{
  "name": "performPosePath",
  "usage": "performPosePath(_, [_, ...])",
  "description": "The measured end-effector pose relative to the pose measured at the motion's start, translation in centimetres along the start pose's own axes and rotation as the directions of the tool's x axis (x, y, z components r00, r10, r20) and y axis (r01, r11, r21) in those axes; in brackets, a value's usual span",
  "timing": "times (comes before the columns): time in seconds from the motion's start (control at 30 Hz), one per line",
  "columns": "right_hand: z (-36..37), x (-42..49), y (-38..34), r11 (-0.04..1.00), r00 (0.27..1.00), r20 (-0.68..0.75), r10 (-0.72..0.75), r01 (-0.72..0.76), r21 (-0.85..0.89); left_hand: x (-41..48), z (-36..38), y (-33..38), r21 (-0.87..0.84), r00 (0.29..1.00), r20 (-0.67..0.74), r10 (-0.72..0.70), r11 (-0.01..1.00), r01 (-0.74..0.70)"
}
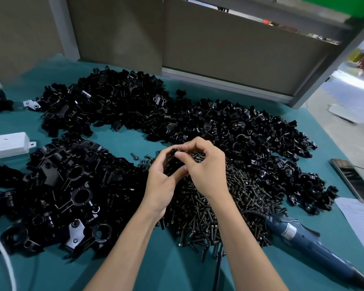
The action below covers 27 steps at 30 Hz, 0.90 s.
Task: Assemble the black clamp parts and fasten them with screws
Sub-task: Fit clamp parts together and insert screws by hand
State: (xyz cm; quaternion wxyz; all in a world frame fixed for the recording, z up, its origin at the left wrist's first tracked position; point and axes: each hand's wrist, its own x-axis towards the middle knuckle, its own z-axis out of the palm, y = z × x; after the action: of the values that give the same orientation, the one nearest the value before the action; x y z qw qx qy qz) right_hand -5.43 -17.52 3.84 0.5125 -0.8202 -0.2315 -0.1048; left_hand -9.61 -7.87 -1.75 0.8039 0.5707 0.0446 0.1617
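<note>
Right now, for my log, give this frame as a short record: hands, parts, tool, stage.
left hand: grips a black clamp part above the screw pile
right hand: pinches the same clamp part; a screw in its fingers cannot be told
loose parts: black clamp heaps left, far and right on the teal cloth
tool: electric screwdriver lies untouched, right of the screw pile
other: phone at right edge; white box at left
stage: assembling by hand, no driving yet

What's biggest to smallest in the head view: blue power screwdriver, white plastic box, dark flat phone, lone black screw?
Blue power screwdriver
Dark flat phone and white plastic box look alike; box is cropped
Lone black screw
</note>
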Motion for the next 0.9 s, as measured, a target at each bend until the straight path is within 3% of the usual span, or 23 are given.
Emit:
performPosePath(0.2, [-0.4,-0.7,-0.1,0.998,0.999,0.021,0.044,-0.045,0.049,-0.2,0.1,0.2,-0.011,1.000,0.013,-0.024,1.000,0.024])
performPosePath(0.33, [-4.0,-2.5,0.1,0.999,1.000,-0.019,-0.011,0.010,-0.052,-0.4,0.0,0.5,-0.131,0.998,0.034,-0.045,0.990,0.049])
performPosePath(0.43, [-9.5,-5.0,1.3,0.974,0.992,-0.090,0.085,-0.102,-0.201,-0.5,-0.2,0.6,-0.213,0.997,0.021,-0.078,0.974,0.081])
performPosePath(0.53, [-15.8,-8.7,3.4,0.785,0.947,-0.084,0.311,-0.306,-0.539,-0.5,-0.1,0.8,-0.252,0.995,0.010,-0.095,0.963,0.095])
performPosePath(0.63, [-20.1,-12.4,5.8,0.431,0.784,-0.091,0.614,-0.429,-0.793,-0.5,0.0,0.9,-0.241,0.994,-0.020,-0.103,0.966,0.095])
performPosePath(0.7, [-21.4,-14.0,6.9,0.292,0.692,-0.062,0.720,-0.382,-0.877,-0.4,-0.1,0.8,-0.223,0.995,-0.026,-0.100,0.970,0.092])
performPosePath(0.83, [-22.2,-14.6,7.5,0.389,0.686,-0.020,0.727,-0.436,-0.812,-0.2,-0.3,0.7,-0.208,0.994,-0.040,-0.101,0.974,0.091])
performPosePath(0.9, [-22.4,-13.8,7.5,0.431,0.742,0.012,0.670,-0.377,-0.820,-0.1,-0.5,0.6,-0.205,0.993,-0.048,-0.103,0.974,0.091])
